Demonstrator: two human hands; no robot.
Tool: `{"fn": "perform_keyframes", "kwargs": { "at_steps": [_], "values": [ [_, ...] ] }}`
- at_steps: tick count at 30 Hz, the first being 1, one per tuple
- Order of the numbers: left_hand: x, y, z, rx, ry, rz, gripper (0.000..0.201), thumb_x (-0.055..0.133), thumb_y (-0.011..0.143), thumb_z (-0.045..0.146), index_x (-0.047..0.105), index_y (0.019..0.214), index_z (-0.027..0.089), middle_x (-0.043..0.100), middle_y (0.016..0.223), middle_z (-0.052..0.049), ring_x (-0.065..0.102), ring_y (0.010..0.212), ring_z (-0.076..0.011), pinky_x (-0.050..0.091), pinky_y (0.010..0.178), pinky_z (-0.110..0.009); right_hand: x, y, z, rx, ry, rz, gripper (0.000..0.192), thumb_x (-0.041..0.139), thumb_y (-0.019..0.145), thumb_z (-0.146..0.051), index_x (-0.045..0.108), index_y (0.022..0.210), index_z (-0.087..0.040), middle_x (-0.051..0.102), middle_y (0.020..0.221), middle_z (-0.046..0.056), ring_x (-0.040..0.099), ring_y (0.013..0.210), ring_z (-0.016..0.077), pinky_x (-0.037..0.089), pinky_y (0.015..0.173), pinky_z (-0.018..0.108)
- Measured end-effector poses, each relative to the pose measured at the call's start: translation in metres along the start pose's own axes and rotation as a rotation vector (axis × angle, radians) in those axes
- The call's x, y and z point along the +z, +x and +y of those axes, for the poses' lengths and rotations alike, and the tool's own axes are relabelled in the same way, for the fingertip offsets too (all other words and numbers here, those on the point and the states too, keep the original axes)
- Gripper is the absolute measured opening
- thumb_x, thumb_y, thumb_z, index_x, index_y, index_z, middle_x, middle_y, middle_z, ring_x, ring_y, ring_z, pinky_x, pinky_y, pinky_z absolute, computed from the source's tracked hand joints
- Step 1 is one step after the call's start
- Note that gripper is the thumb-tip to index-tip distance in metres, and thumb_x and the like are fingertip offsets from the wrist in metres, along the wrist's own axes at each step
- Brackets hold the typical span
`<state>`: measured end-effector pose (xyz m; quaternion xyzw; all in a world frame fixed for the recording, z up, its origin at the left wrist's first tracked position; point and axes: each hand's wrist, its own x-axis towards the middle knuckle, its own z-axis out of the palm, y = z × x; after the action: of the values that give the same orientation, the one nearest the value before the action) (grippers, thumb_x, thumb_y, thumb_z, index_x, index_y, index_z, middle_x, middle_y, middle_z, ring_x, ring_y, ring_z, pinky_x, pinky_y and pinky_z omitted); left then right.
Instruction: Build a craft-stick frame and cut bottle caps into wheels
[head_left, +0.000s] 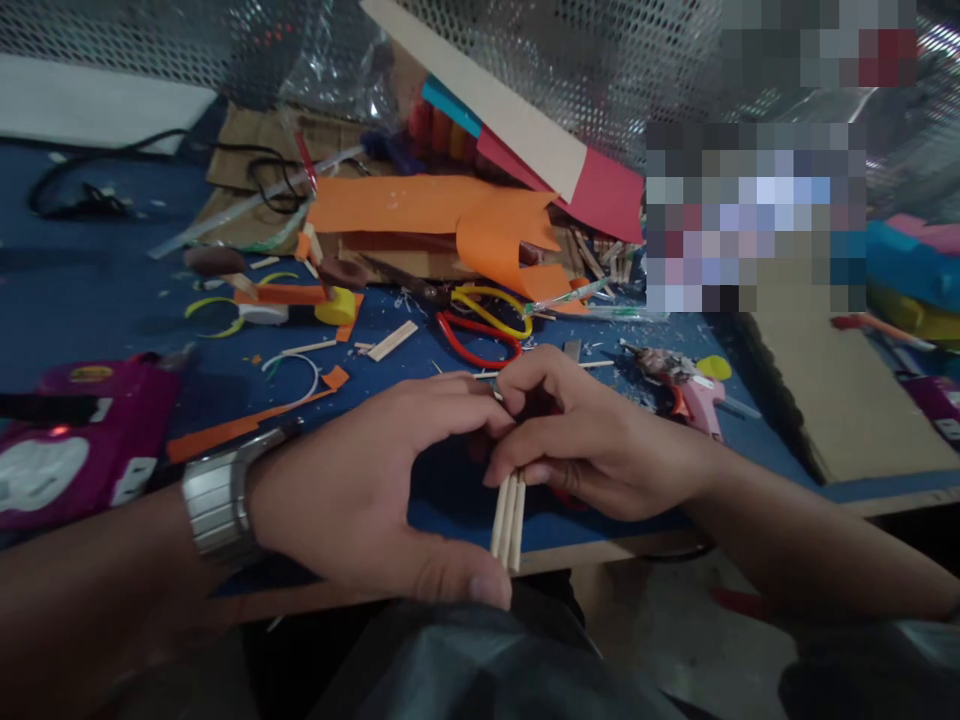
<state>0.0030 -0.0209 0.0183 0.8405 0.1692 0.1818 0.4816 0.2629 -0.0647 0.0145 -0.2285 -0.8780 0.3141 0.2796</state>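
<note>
A small bundle of thin wooden sticks (509, 520) lies side by side between my hands, just above the table's front edge. My right hand (592, 435) pinches its upper part with thumb and fingers, which hide the far ends. My left hand (367, 465), wearing a metal-band watch (217, 502), curves round the bundle. Its thumb presses at the near ends, while its fingertips meet the right fingers at the far side. Just beyond my hands lie scissors (487, 325) with one yellow and one red handle. A short flat piece of joined sticks (392, 340) rests left of them.
Orange paper (420, 205) and cardboard (832, 400) lie on the blue table (97, 300). A purple device (90, 430) with a lit red light sits at left. At right is a pink glue gun (701, 400). A small orange-and-yellow craft piece (300, 300) stands behind my left hand.
</note>
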Motion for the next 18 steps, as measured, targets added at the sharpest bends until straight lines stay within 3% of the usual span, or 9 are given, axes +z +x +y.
{"fn": "perform_keyframes", "kwargs": {
  "at_steps": [5,12,18],
  "values": [
    [-0.0056,0.0022,-0.0021,0.013,-0.075,0.010,0.058,0.090,0.077,0.070,0.072,0.104,0.022,0.075,0.111,-0.008,0.070,0.103,-0.0300,0.059,0.092,-0.042,-0.0006,0.0019,-0.0011,0.061,0.108,0.078,0.025,0.062,0.115,-0.036,0.079,0.117,-0.019,0.054,0.116,0.009,0.058,0.115,0.0212,0.054,0.105,0.041],
    [-0.0060,0.0018,-0.0001,0.021,-0.147,0.030,0.046,0.076,0.092,0.066,0.068,0.099,0.021,0.074,0.108,-0.008,0.068,0.101,-0.0278,0.059,0.091,-0.040,0.0014,0.0027,0.0011,0.081,0.201,0.111,0.025,0.062,0.115,-0.036,0.078,0.117,-0.018,0.057,0.116,0.009,0.058,0.117,0.0216,0.051,0.111,0.044],
    [-0.0048,0.0019,0.0004,0.006,-0.194,0.036,0.057,0.070,0.093,0.077,0.067,0.099,0.020,0.073,0.107,-0.008,0.068,0.098,-0.0267,0.059,0.088,-0.039,0.0036,0.0027,0.0007,0.090,0.169,0.125,0.024,0.061,0.115,-0.037,0.078,0.118,-0.019,0.057,0.115,0.009,0.058,0.114,0.0218,0.053,0.109,0.044]
  ]
}}
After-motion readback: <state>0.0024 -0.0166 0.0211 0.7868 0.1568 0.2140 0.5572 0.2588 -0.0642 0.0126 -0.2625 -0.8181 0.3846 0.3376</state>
